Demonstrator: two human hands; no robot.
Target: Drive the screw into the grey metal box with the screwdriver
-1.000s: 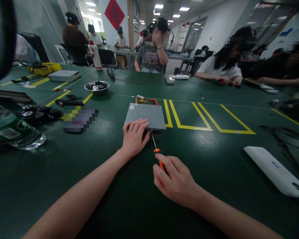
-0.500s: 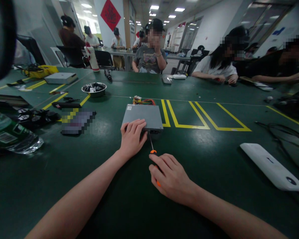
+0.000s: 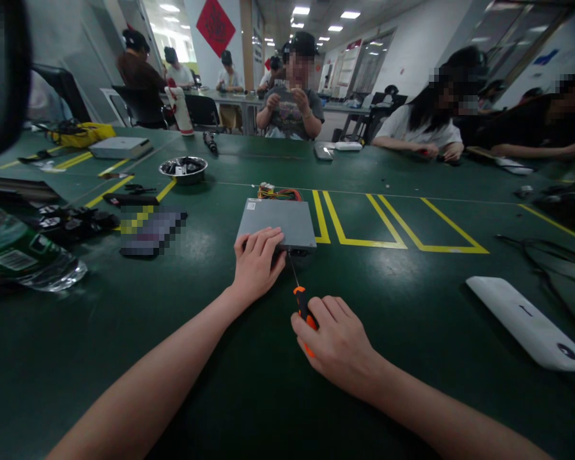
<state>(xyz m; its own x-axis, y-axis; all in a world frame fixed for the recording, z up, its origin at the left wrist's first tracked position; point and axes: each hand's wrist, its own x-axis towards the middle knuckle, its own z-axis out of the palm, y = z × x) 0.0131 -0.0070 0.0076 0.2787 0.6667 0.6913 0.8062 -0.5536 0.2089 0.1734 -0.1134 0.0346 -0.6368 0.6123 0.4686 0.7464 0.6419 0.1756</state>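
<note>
A flat grey metal box (image 3: 287,220) lies on the green table (image 3: 211,396), with coloured wires (image 3: 280,193) coming out at its far side. My left hand (image 3: 257,265) rests on the box's near left part, fingers on its top and thumb at its front edge, gripping it. An orange and black screwdriver (image 3: 300,297) is held in my right hand (image 3: 335,338), its fingers closed round the handle. The shaft points away from me and its tip meets the front face of the box beside my left thumb. The exact contact spot is too small to make out.
On the left are a metal bowl (image 3: 183,169) of small parts, a dark phone-like object (image 3: 153,234) and a plastic bottle (image 3: 23,252). A white device (image 3: 527,322) and black cables (image 3: 546,255) lie on the right. Several people sit beyond.
The fingers of my right hand have shifted back along the screwdriver, so more of its handle shows. The view has moved slightly. A person opposite now has both hands raised.
</note>
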